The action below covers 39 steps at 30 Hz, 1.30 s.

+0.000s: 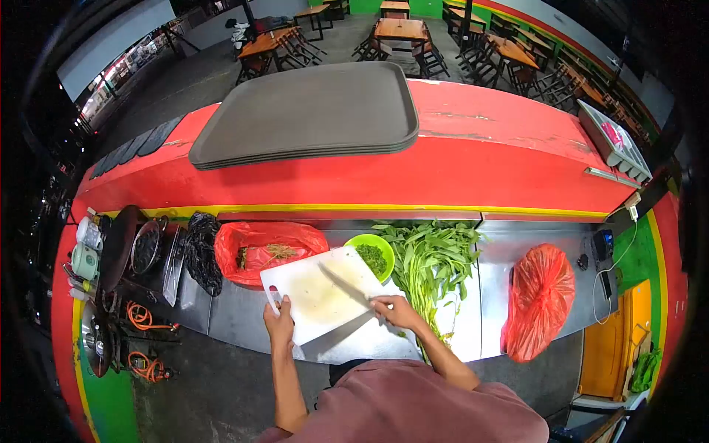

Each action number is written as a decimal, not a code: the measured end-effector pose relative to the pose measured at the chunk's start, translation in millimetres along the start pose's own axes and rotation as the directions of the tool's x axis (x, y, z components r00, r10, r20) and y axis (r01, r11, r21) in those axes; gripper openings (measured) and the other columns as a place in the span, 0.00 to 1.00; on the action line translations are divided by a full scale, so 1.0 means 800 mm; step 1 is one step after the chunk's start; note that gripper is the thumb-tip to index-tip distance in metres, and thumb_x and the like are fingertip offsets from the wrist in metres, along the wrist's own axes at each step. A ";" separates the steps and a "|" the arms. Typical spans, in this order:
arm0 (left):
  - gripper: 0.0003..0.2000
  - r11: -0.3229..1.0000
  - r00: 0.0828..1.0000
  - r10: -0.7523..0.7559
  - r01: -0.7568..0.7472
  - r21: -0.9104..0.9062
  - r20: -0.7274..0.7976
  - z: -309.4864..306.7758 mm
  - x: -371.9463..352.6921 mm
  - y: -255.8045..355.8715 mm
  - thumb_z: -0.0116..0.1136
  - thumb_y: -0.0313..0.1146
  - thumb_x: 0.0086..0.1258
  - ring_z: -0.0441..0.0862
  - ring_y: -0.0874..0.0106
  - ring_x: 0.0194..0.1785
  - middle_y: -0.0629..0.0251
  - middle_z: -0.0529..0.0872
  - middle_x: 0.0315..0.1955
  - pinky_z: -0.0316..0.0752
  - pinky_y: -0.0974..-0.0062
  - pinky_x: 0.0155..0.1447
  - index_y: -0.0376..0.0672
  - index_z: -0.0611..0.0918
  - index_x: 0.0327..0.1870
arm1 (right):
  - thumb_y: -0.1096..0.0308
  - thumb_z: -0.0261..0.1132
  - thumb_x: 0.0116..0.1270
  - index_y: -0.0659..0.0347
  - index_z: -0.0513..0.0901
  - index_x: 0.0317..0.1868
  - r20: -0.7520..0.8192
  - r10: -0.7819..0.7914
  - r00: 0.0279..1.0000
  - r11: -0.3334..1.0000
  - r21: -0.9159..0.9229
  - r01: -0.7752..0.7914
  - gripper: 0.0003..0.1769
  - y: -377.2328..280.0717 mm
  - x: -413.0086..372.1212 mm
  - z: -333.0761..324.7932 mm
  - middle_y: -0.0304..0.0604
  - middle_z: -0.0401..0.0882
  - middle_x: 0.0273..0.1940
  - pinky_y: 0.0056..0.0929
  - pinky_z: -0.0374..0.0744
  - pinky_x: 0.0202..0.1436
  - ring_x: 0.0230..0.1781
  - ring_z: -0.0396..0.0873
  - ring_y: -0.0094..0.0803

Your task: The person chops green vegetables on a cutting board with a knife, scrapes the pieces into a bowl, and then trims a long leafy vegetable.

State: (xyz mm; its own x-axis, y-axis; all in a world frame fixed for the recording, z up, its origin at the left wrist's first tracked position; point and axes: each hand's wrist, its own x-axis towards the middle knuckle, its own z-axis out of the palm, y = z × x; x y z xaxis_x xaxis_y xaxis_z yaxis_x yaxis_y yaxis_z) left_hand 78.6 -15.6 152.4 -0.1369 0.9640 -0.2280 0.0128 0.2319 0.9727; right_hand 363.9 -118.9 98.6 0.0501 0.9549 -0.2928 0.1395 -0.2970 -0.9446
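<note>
My left hand (279, 323) is closed round the handle edge of a white cutting board (314, 292), which is lifted and tilted above the steel counter. In my right hand (396, 311) is a kitchen knife (343, 283), its blade lying over the board's stained surface. Just beyond the board's far right corner stands a lime-green bowl (388, 253) with chopped greens (371, 258) in it. A red plastic bag (244, 236), spread wide with some plant scraps inside, lies behind the board's left side. To the right of my right hand is a heap of long-stemmed leafy greens (436, 258).
A tied red plastic bag (541, 303) rests on the right of the steel counter (493, 295). A black plastic bag (201, 247) and pans (148, 245) stand left. Stacked dark trays (310, 114) lie on the red ledge (487, 170), with a grey cutlery tray (611, 144) at its right end.
</note>
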 end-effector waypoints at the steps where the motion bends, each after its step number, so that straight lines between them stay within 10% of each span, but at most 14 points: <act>1: 0.11 0.998 1.000 0.011 -0.013 0.067 0.020 0.000 -0.003 0.009 0.61 0.33 0.75 0.67 0.84 0.25 0.74 0.73 0.26 0.61 0.80 0.26 0.44 0.71 0.35 | 0.55 0.63 0.75 0.61 0.88 0.51 -0.101 -0.021 0.995 0.998 -0.066 0.014 0.18 0.028 0.015 -0.003 0.40 0.85 0.28 0.29 0.78 0.29 0.24 0.79 0.25; 4: 0.10 0.992 0.997 0.071 -0.073 0.104 0.026 -0.007 0.006 -0.003 0.61 0.33 0.75 0.68 0.84 0.25 0.73 0.74 0.27 0.62 0.80 0.26 0.43 0.71 0.36 | 0.52 0.62 0.72 0.63 0.88 0.47 -0.297 -0.064 0.953 0.952 -0.304 -0.031 0.21 0.043 0.026 -0.018 0.53 0.86 0.29 0.38 0.80 0.38 0.28 0.85 0.42; 13: 0.11 0.995 0.995 0.092 -0.094 0.040 0.047 -0.003 -0.007 0.019 0.62 0.34 0.76 0.66 0.84 0.21 0.74 0.74 0.25 0.60 0.80 0.23 0.44 0.71 0.36 | 0.55 0.62 0.74 0.65 0.87 0.50 -0.193 -0.097 0.976 0.995 -0.020 0.095 0.21 0.033 0.029 0.003 0.49 0.87 0.29 0.34 0.80 0.33 0.24 0.84 0.35; 34: 0.14 0.967 0.986 0.168 -0.166 0.194 0.004 -0.009 -0.020 0.046 0.61 0.34 0.76 0.66 0.86 0.27 0.74 0.71 0.25 0.62 0.81 0.28 0.44 0.68 0.32 | 0.58 0.62 0.76 0.65 0.87 0.44 -0.360 -0.044 0.932 0.999 0.015 0.053 0.17 0.042 0.034 0.014 0.36 0.83 0.28 0.23 0.72 0.28 0.26 0.77 0.21; 39: 0.15 0.940 0.946 0.319 -0.307 0.151 -0.060 0.004 -0.005 0.028 0.61 0.36 0.77 0.65 0.83 0.29 0.73 0.70 0.26 0.64 0.79 0.31 0.44 0.68 0.32 | 0.52 0.61 0.77 0.63 0.87 0.50 0.059 -0.078 0.995 0.993 0.098 0.072 0.21 -0.020 -0.023 0.021 0.34 0.80 0.29 0.23 0.75 0.26 0.23 0.75 0.20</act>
State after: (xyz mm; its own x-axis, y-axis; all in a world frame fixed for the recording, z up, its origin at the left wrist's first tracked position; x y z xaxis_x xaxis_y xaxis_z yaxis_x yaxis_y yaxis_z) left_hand 82.3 -14.0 174.8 -0.1845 0.9780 0.0969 0.2040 -0.0584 0.9772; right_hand 344.6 -131.8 116.5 -0.0197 0.9737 -0.2268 0.0454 -0.2257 -0.9731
